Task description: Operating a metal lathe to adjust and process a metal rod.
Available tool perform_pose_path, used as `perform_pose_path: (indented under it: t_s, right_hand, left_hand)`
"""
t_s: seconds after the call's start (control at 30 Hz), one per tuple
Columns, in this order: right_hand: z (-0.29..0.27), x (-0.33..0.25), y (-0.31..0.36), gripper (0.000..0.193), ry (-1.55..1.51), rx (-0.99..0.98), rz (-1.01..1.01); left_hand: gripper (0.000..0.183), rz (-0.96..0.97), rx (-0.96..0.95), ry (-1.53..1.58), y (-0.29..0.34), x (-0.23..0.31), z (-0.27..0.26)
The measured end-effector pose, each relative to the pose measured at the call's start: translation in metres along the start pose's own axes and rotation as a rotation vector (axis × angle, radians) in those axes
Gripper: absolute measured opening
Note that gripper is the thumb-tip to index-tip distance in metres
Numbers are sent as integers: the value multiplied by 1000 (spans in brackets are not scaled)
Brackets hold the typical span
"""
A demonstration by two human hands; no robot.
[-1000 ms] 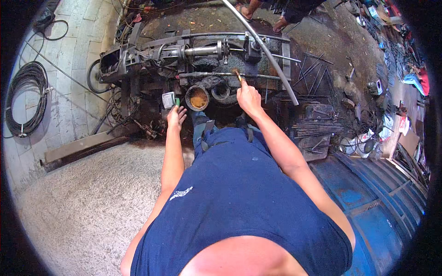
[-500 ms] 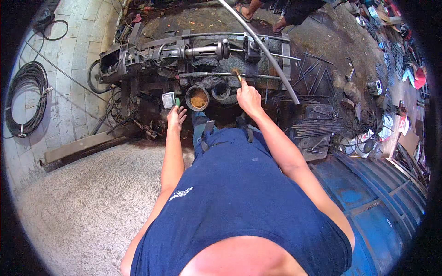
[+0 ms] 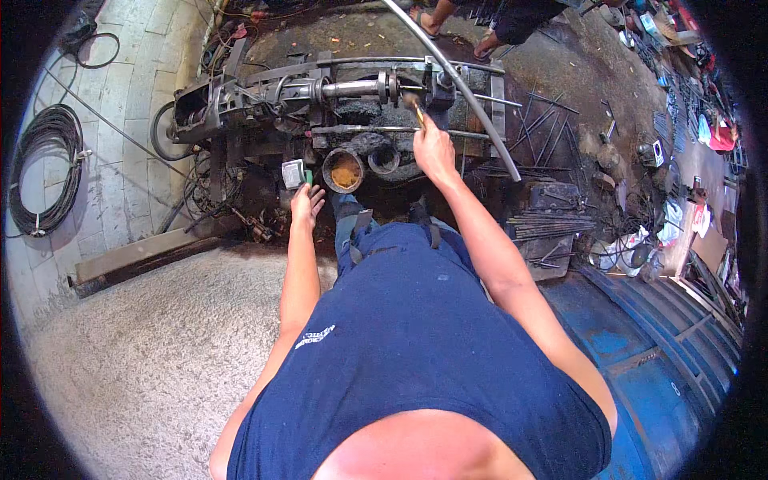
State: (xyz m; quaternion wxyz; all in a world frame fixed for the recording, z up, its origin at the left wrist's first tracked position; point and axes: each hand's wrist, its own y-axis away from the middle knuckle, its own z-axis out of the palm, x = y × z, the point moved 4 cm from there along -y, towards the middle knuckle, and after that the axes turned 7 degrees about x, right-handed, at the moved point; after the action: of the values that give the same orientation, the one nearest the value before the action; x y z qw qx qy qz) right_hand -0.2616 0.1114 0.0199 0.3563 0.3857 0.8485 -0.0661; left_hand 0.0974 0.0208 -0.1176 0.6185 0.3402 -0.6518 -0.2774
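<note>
My right hand [image 3: 434,152] is closed round the yellowish handle of a small brush [image 3: 418,114]. The brush's dark bristles point up at the end of the lathe-like machine's shaft [image 3: 352,88], beside a round flange [image 3: 388,86]. Whether the bristles touch metal I cannot tell. At left, my left hand [image 3: 307,206] is at a small pale grey box [image 3: 294,174] with a green part [image 3: 309,178] on its side. Its fingers are spread, with the fingertips close to the green part. Between my hands stands a round can [image 3: 337,158] holding orange-brown stuff, next to a second, darker can [image 3: 384,158].
A long metal pipe [image 3: 464,88] slants across the machine's right end. Thin rods [image 3: 552,224] lie stacked at right, near blue metal sheeting [image 3: 640,360]. A coiled black cable [image 3: 48,172] lies far left. Another person's feet [image 3: 484,44] are beyond the machine.
My right hand has moved slightly up and right, lifting the brush from beside the lower rail toward the shaft's end. The left hand has stayed in place.
</note>
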Motion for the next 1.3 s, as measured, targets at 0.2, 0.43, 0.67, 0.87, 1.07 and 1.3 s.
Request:
perform_pose_path:
  t_s: [0.2, 0.43, 0.67, 0.87, 1.07, 1.3]
  right_hand:
    - [4, -23, -32, 45, -59, 120, -26]
    - [19, -20, -16, 44, 34, 32, -84]
    - [5, 3, 22, 40, 26, -59, 26]
    - [4, 17, 34, 40, 2, -78, 53]
    - [3, 15, 31, 39, -34, -32, 63]
    - [17, 27, 32, 43, 22, -71, 23]
  left_hand:
    - [50, -5, -2, 2, 0, 0, -1]
    - [48, -10, -14, 22, 0, -3, -6]
    - [47, -24, 0, 15, 1, -7, -9]
    - [48, -6, -4, -1, 0, -4, -5]
    - [50, -6, 4, -15, 5, 1, 0]
    - [45, -1, -8, -30, 12, 4, 2]
